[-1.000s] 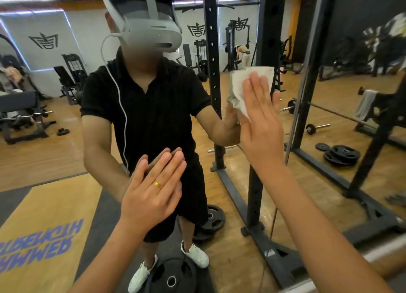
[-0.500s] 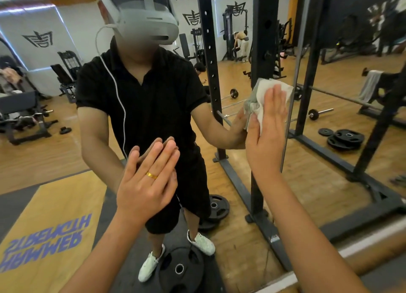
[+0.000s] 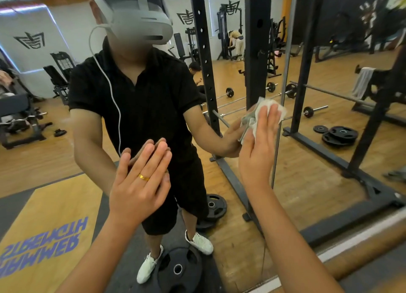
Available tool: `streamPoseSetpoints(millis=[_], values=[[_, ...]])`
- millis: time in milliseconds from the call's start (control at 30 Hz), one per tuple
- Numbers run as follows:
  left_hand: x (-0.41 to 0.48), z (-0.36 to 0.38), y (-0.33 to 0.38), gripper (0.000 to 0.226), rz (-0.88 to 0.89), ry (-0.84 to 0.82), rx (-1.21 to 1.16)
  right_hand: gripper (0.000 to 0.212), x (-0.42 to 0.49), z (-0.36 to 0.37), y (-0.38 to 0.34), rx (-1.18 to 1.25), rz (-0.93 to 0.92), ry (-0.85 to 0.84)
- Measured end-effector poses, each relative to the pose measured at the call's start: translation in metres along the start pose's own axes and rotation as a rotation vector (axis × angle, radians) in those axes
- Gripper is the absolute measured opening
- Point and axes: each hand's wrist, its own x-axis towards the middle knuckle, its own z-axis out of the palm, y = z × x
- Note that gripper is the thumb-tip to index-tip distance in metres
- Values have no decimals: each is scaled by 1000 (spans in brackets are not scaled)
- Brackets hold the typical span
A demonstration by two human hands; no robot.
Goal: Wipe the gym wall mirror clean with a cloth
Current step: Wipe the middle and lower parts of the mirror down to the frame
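Note:
The wall mirror (image 3: 318, 182) fills the view, with a vertical seam between two panels right of centre. My right hand (image 3: 259, 147) presses a crumpled white cloth (image 3: 263, 110) flat against the glass beside that seam, fingers straight over the cloth. My left hand (image 3: 140, 180), wearing a gold ring, rests flat on the glass at chest height with straight fingers and holds nothing. The reflection shows a person in a black shirt with a headset.
The mirror's bottom edge (image 3: 351, 235) runs along a pale strip at lower right. Reflected in the glass are a black squat rack (image 3: 257, 51), barbells, weight plates (image 3: 339, 134) on a wooden floor, and a plate (image 3: 178, 268) by the white shoes.
My right hand has slid the cloth down the glass, from head height to about chest height. The cloth has bunched up. My left hand stays flat in the same spot.

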Motion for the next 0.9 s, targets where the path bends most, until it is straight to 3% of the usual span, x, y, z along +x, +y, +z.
streamPoseSetpoints(millis=[233, 467, 700, 900], values=[[0, 2, 2, 52, -3, 9, 10, 57, 4, -1, 12, 30, -40, 18], [1, 0, 2, 52, -2, 3, 15, 53, -46, 8, 17, 21, 127, 78], [4, 1, 3, 53, -4, 19, 8, 53, 0, 12, 6, 54, 153, 156], [2, 1, 5, 53, -20, 20, -17, 55, -109, 33, 7, 107, 307, 74]])
